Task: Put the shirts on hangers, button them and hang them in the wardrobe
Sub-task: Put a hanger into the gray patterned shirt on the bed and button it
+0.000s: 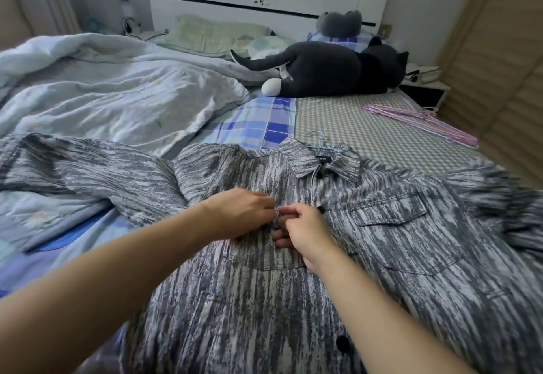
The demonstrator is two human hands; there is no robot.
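Both hands meet at the middle of the shirt's front. The left hand (241, 212) lies knuckles-up with its fingertips pinched down onto the placket, and the right hand (302, 226) faces it, fingers curled in, nipping the same strip of cloth. Where the fingertips touch, the cloth is bunched and whatever they hold between them is covered; it is probably a button, but I cannot see it.

The shirt (338, 256), grey and white in streaks, lies flat on the bed under both forearms, collar away from the person. Just beyond the right hand's knuckles one dark button (322, 209) shows, another sits higher at the collar, and a third (343, 344) is near the right forearm, close to the bottom edge. A flapped chest pocket lies to the right of the right hand. The far sleeve on that side is smeared with blur, and the hem runs out of view.

Past the collar, the hook of a pale blue hanger (318, 138) pokes out; the rest of it is buried inside the shirt. Farther off to the right, pink hangers (423, 122) lie in a bundle on the checked sheet. Beyond the left hand a pale quilt (117, 94) is heaped up, and a dark plush cat (329, 71) stretches across the bed near the headboard.
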